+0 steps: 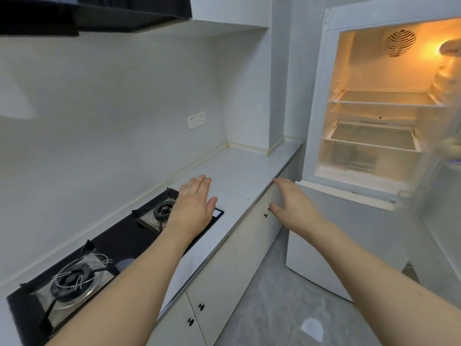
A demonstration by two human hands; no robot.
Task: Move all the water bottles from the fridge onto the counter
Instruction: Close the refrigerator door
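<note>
Head camera view, looking down along a white kitchen counter (pixel 239 168) toward an open fridge (pixel 379 101) at the right. I see both of my bare arms stretched forward. My left hand (pixel 193 208) hovers flat, fingers straight and close together, holding nothing, above the near end of the counter and the corner of a black gas stove (pixel 104 245). My right hand (pixel 290 206) is also empty, fingers straight and relaxed, in front of the counter's front edge and the cupboard doors (pixel 224 283) below.

Inside the lit fridge, the glass shelves (pixel 384 99) look bare. At the far right edge, on the inner side of the fridge door, blurred clear shapes (pixel 446 78) seem to be water bottles standing in the door racks; I cannot count them. No bottle stands on the counter.

Judging from this, both hands are free and angled toward the fridge because the first reach for a bottle has not yet happened.
</note>
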